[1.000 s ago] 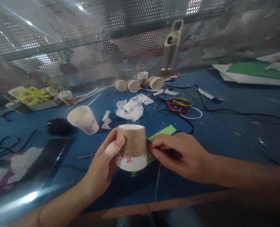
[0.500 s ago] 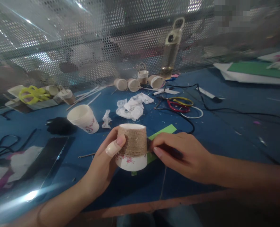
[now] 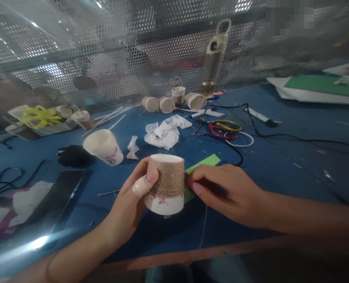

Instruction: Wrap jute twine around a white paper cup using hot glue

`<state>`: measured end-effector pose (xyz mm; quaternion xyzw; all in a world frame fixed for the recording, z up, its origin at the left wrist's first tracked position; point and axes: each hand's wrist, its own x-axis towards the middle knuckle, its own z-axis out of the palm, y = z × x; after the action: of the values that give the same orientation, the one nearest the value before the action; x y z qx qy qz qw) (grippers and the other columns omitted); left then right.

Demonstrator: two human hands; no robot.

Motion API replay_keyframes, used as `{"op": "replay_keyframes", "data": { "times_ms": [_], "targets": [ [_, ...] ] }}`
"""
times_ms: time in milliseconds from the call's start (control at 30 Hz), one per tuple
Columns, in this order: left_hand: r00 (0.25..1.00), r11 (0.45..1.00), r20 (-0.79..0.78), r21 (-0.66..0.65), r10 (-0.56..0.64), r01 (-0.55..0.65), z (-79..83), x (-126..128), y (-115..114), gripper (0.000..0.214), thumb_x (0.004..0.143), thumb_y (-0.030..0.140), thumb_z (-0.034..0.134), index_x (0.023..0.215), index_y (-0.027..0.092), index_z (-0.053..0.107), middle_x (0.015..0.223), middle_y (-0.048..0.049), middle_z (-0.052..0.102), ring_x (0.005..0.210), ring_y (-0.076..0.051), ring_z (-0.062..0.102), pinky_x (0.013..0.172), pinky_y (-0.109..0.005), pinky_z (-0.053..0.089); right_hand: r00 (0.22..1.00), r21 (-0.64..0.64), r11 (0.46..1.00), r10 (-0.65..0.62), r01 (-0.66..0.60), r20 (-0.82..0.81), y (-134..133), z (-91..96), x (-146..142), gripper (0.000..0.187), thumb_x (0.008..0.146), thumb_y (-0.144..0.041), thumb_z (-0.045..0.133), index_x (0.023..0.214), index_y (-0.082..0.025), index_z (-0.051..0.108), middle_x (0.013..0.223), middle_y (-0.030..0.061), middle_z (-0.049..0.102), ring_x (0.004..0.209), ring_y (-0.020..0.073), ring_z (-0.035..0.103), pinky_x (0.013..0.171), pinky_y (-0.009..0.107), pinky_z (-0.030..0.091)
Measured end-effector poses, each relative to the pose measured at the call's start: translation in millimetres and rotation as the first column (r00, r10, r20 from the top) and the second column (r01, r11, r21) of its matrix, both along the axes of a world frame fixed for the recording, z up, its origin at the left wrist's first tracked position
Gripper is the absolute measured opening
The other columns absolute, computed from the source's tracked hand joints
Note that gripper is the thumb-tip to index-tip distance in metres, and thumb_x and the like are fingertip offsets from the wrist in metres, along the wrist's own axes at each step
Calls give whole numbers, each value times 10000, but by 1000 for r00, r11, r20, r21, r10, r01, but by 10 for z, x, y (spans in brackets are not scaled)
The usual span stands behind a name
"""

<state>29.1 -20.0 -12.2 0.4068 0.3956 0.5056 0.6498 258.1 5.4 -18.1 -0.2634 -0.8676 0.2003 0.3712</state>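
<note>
My left hand (image 3: 133,196) is wrapped around a paper cup (image 3: 164,204) with a pink flower print, its thumb pressed on the front. Brown twine (image 3: 170,177) is wound in tight rows around the cup's upper part, and the white band below is bare. Close against the cup's right side, my right hand (image 3: 227,192) pinches the twine between thumb and forefinger. A loose strand (image 3: 204,226) hangs below that hand to the table edge. Beneath the hands lies a light green strip (image 3: 208,161), partly hidden.
Left of the cup stand stacked paper cups (image 3: 103,147), tilted. White lace (image 3: 165,133) lies ahead. Behind are several small twine-wrapped cups (image 3: 167,105) and a water bottle (image 3: 214,65). Coloured rings (image 3: 224,129) and a black cable (image 3: 280,136) lie right. A phone (image 3: 56,200) lies left.
The cup has shifted very slightly to the right in my left hand. My right hand keeps almost the same place and pinch.
</note>
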Motion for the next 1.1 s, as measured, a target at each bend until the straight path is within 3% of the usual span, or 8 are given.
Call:
{"op": "replay_keyframes", "data": {
  "times_ms": [133, 467, 733, 1100],
  "targets": [
    [1000, 1000, -24, -1, -3, 3, 13, -2, -5, 390, 825, 542, 880, 1047, 230, 803, 1027, -78, 803, 964, -279, 727, 808, -346, 561, 1000, 1, 1000, 2, -2, -21, 1, -20, -7, 125, 1034, -173, 522, 942, -225, 589, 692, -68, 632, 511, 71, 489, 515, 217, 352],
    [997, 1000, -76, -17, -8, 7, 7, -16, -13, 419, 800, 547, 898, 1074, 243, 806, 1071, -44, 772, 1005, -250, 687, 864, -325, 539, 995, -59, 998, -6, 12, 104, -5, 16, 0, 131, 1041, -214, 472, 928, -238, 534, 644, -68, 586, 508, 97, 475, 510, 242, 317],
    [994, 998, -97, -12, -58, 57, 25, -21, -11, 422, 812, 547, 894, 1101, 252, 804, 1043, -34, 777, 991, -232, 692, 851, -302, 538, 995, -57, 998, -12, 18, 95, -10, -11, -5, 146, 1038, -200, 451, 908, -254, 489, 644, -80, 564, 501, 102, 454, 508, 245, 307],
    [1000, 1000, -30, 4, -9, 9, -9, -14, 22, 355, 838, 505, 882, 1068, 244, 808, 1038, -36, 784, 985, -235, 720, 854, -309, 568, 998, -33, 999, -9, 11, 55, -26, -56, -3, 157, 1064, -201, 459, 918, -256, 468, 624, -101, 509, 464, 93, 418, 495, 263, 272]
  ]
}}
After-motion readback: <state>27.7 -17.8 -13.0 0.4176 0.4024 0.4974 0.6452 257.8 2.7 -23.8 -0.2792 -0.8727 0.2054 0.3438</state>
